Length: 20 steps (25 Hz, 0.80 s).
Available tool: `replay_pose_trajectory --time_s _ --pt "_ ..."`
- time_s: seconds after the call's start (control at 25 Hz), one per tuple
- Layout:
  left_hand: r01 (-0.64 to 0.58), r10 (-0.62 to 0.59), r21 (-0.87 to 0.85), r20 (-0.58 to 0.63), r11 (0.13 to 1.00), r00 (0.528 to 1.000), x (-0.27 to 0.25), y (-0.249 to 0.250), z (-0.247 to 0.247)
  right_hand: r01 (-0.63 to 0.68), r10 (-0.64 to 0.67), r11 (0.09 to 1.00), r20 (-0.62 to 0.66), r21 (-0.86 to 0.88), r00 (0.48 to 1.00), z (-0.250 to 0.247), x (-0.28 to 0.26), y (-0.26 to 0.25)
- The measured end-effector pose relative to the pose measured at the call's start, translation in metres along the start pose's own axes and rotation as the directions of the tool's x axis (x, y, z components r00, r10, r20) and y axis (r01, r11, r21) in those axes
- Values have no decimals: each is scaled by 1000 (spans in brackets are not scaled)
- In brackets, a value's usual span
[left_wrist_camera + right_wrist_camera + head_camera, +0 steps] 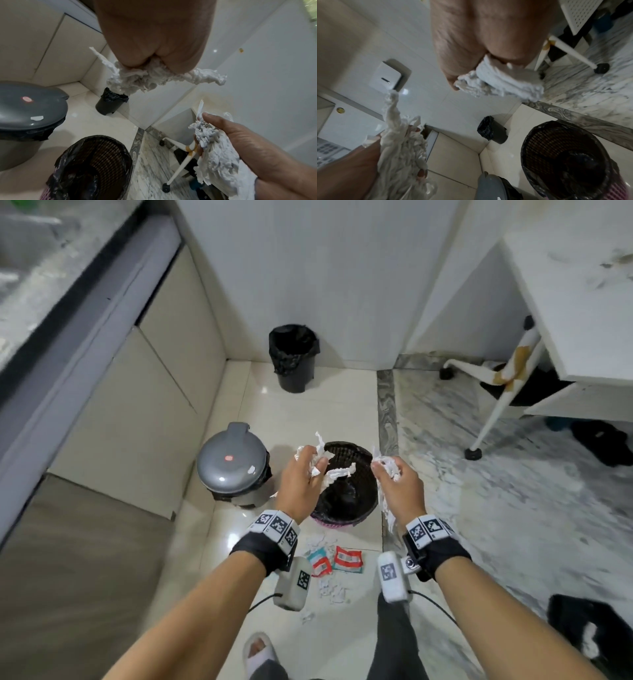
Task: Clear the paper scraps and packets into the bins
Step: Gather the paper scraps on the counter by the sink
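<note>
My left hand point(303, 474) grips a bunch of white paper scraps point(322, 455) above the left rim of the black mesh bin point(346, 494). A strip of paper point(339, 474) hangs from it over the bin's mouth. My right hand point(399, 484) grips another wad of scraps point(388, 469) over the bin's right rim, with a strip trailing down past the wrist. The left wrist view shows the left hand's wad point(137, 79) and the right hand's wad point(216, 148). On the floor near my feet lie two red and teal packets point(337, 559) among more small scraps point(330, 589).
A grey lidded pedal bin point(233, 463) stands left of the mesh bin, with one scrap on its lid. A black bin with a black liner point(294, 357) stands by the far wall. Cabinets run along the left. A white chair leg point(493, 412) is at right.
</note>
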<state>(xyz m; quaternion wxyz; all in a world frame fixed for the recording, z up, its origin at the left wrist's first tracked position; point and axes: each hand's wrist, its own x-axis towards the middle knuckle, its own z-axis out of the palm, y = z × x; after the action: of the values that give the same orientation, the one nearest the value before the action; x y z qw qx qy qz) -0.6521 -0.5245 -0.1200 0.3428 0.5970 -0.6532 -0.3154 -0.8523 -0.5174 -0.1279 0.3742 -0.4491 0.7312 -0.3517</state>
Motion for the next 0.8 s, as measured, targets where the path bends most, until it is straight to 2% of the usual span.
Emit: replay_pose_trajectory --time_s 0.12,0.2,0.36,0.48,0.52,0.64,0.8 --pt "134 -131 35 -81 990 988 45 -35 72 -73 82 995 164 -64 983 17 89 41" --pt "262 -258 23 -122 965 959 71 -71 123 -131 158 983 235 -128 959 38 138 79" --pt "509 -508 -56 -224 859 832 111 -179 234 -214 265 959 320 -186 910 105 221 186" --pt "650 -654 -86 -170 755 737 118 -243 293 -216 284 948 321 -232 904 150 263 256" --pt "672 -680 -106 -137 733 720 119 -263 310 -226 297 945 331 -236 896 165 277 277" --pt "689 -698 -122 -67 715 713 122 -305 332 -189 288 948 437 -256 852 192 302 308" --pt "662 -661 37 -25 749 750 102 -318 323 -29 270 915 556 -403 786 188 301 321"
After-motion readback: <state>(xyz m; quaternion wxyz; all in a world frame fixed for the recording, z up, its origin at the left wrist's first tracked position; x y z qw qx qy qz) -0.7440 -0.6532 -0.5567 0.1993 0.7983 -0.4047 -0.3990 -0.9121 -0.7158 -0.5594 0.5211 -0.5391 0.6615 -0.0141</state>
